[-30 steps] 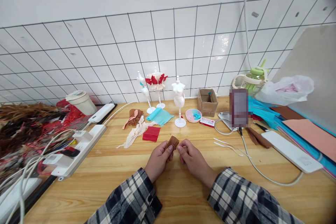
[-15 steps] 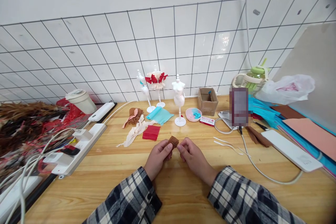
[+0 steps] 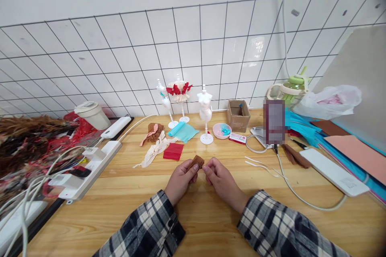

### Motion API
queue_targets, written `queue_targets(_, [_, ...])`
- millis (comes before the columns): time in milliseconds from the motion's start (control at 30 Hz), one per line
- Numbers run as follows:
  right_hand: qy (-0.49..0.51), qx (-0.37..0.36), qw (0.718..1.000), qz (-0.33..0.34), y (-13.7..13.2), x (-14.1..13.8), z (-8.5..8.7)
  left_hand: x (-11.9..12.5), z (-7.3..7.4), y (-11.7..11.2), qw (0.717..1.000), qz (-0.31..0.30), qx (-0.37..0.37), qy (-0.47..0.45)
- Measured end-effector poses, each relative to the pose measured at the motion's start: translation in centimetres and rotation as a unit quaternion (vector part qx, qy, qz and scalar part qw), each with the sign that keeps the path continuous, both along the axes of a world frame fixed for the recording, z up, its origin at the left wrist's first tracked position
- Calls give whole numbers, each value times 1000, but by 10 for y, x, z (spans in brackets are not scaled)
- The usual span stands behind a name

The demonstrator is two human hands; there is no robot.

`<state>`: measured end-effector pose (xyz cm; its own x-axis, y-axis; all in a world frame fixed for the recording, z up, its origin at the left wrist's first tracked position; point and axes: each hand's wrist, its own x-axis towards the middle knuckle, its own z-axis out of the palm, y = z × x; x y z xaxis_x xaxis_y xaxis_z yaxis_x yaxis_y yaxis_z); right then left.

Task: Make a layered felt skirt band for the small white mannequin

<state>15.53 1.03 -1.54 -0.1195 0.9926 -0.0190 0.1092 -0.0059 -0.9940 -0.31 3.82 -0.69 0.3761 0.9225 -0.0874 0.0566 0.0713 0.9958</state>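
Observation:
A small folded piece of brown crepe paper (image 3: 196,161) is pinched between the thumb and fingers of my left hand (image 3: 183,176), just above the wooden table. My right hand (image 3: 221,178) is closed in a pinch at the paper's right corner; whether its fingertips also hold something smaller cannot be made out. Beyond the hands lie a stack of red crepe paper (image 3: 173,151), a cream crepe strip (image 3: 153,152) and a turquoise sheet (image 3: 185,132) with one rolled edge. A bare white mini dress form (image 3: 205,108) stands upright behind them.
Two more dress forms stand near the wall, one with red bows (image 3: 179,89). A pink bowl (image 3: 221,131), a cardboard box (image 3: 238,115) and a phone (image 3: 274,122) sit to the right. On the left lie a power strip (image 3: 99,168) and cables; a white cable (image 3: 313,207) loops at right.
Both hands stay in nearly the same place with the brown crepe paper between them. The whole view has shifted very slightly.

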Motion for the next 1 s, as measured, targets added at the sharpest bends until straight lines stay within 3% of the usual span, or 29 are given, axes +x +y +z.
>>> queue_targets(533, [44,-36,998,2,3,1,5,1,2,-2,1000,5,-12,-24])
queue_targets(1000, [-20,-27,999,-16,0,-1,3,0,-2,-1,999,-13,29,21])
